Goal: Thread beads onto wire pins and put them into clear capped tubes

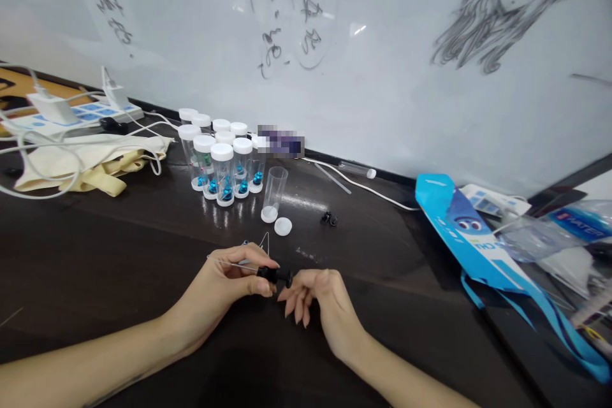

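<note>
In my left hand (229,277) a small black spool-shaped piece with a thin metal wire (273,274) is pinched between thumb and fingers. The wire runs back across the palm. My right hand (318,293) is close to the black piece's right end, its fingers loosely bent and apart; whether a fingertip touches it I cannot tell. Beyond the hands, a bent wire (266,242) pokes up, partly hidden by my left hand. An uncapped clear tube (276,191) stands upright on the table, with a white cap (283,226) lying beside it.
Several white-capped tubes (222,172) with shiny blue pieces stand at the back left. Small black parts (329,219) lie right of the loose cap. A cloth bag (95,159), cables and a power strip (86,116) are at left; a blue lanyard card (459,223) and plastic bottle (559,229) at right.
</note>
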### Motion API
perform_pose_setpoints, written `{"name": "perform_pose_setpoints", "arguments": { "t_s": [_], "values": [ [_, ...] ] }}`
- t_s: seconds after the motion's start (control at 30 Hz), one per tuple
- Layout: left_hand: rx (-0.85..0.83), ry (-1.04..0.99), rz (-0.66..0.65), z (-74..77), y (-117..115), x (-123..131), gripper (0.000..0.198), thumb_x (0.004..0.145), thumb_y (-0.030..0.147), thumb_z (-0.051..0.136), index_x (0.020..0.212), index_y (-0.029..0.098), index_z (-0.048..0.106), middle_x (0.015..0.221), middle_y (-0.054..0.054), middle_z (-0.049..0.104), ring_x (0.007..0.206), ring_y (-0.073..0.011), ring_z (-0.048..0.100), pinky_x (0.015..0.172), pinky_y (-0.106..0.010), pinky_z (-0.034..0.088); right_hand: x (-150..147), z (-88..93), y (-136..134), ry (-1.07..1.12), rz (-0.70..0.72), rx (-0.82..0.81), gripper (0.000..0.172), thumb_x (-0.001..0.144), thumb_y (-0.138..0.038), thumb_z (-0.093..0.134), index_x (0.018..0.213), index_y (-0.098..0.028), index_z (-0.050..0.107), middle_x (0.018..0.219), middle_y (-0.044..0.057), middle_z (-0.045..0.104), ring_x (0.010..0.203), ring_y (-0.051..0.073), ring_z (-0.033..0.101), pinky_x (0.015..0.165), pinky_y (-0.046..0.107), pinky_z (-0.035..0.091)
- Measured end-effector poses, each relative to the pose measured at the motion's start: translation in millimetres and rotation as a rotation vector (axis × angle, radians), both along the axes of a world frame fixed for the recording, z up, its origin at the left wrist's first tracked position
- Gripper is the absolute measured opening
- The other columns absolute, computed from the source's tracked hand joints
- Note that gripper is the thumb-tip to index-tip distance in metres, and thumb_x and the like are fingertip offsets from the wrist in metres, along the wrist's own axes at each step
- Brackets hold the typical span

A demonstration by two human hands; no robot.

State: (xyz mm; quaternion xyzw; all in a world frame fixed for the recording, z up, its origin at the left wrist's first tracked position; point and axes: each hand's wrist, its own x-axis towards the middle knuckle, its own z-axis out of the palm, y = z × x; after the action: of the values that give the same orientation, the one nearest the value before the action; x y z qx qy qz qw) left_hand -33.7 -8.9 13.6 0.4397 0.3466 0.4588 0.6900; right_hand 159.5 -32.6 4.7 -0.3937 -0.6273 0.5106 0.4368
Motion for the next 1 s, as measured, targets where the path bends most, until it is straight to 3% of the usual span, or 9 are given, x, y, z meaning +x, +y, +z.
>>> {"name": "perform_pose_setpoints", "arguments": {
  "t_s": [0.1, 0.23, 0.43, 0.5, 0.7, 0.87, 1.0],
  "values": [
    [0.037, 0.012, -0.009, -0.1, -1, 0, 0.019, 0.063, 0.011, 0.082, 0.078, 0.021, 0.077, 0.079, 0.001, 0.062, 0.068, -0.0105, 0.059, 0.065, -0.02, 0.048, 0, -0.8, 0, -0.054, -0.004, -0.024, 0.069, 0.095, -0.064, 0.026, 0.079, -0.01, 0.067, 0.062, 0.006, 0.061, 0.044, 0.01, 0.052, 0.039, 0.019, 0.038],
    [0.057, 0.04, -0.031, 0.3, -1, 0, 0.018, 0.064, 0.011, 0.081, 0.078, 0.022, 0.077, 0.08, 0.001, 0.062, 0.07, -0.0124, 0.059, 0.066, -0.023, 0.048, -1, 5.4, -1, -0.155, 0.038, -0.024, 0.047, 0.097, -0.051, 0.04, 0.076, -0.014, 0.06, 0.06, 0.0, 0.056, 0.043, 0.008, 0.05, 0.041, 0.018, 0.037],
    [0.033, 0.042, -0.046, 0.6, 1, -1, 0.018, 0.064, 0.011, 0.081, 0.078, 0.022, 0.077, 0.075, 0.001, 0.062, 0.068, -0.0114, 0.058, 0.064, -0.021, 0.046, -3, 12.8, -3, -0.275, -0.065, 0.149, 0.014, 0.091, -0.033, 0.06, 0.095, -0.019, 0.062, 0.062, -0.004, 0.053, 0.051, 0.01, 0.052, 0.054, 0.022, 0.043],
    [0.03, 0.042, -0.054, 0.2, 2, -1, 0.017, 0.065, 0.011, 0.08, 0.078, 0.021, 0.077, 0.074, 0.001, 0.062, 0.069, -0.0116, 0.058, 0.065, -0.021, 0.046, -2, 12.2, -3, -0.287, -0.056, 0.15, 0.014, 0.092, -0.033, 0.058, 0.093, -0.019, 0.062, 0.065, -0.003, 0.055, 0.051, 0.01, 0.053, 0.052, 0.022, 0.042],
    [0.049, 0.05, -0.086, -1.5, 1, -1, 0.019, 0.064, 0.01, 0.081, 0.077, 0.022, 0.076, 0.076, 0.002, 0.062, 0.071, -0.0118, 0.057, 0.066, -0.021, 0.044, 0, 12.9, -4, -0.367, 0.021, 0.165, 0.033, 0.1, -0.034, 0.041, 0.076, -0.018, 0.057, 0.064, -0.001, 0.054, 0.055, 0.011, 0.052, 0.055, 0.023, 0.041],
    [0.008, 0.022, -0.074, -3.5, 0, -2, 0.016, 0.066, 0.012, 0.08, 0.078, 0.021, 0.075, 0.075, 0.002, 0.063, 0.071, -0.0114, 0.058, 0.068, -0.021, 0.045, -2, 14.0, -4, -0.394, -0.041, 0.236, 0.008, 0.094, -0.024, 0.054, 0.097, -0.021, 0.06, 0.071, -0.002, 0.056, 0.06, 0.012, 0.053, 0.06, 0.024, 0.042],
    [-0.011, -0.008, -0.072, -2.8, 0, 0, 0.016, 0.068, 0.013, 0.08, 0.081, 0.021, 0.075, 0.078, 0.001, 0.065, 0.073, -0.0119, 0.059, 0.07, -0.022, 0.046, -2, 11.2, -4, -0.335, -0.072, 0.258, 0.019, 0.091, -0.021, 0.058, 0.11, -0.024, 0.059, 0.076, -0.002, 0.057, 0.065, 0.013, 0.055, 0.064, 0.024, 0.044]
  ]
}}
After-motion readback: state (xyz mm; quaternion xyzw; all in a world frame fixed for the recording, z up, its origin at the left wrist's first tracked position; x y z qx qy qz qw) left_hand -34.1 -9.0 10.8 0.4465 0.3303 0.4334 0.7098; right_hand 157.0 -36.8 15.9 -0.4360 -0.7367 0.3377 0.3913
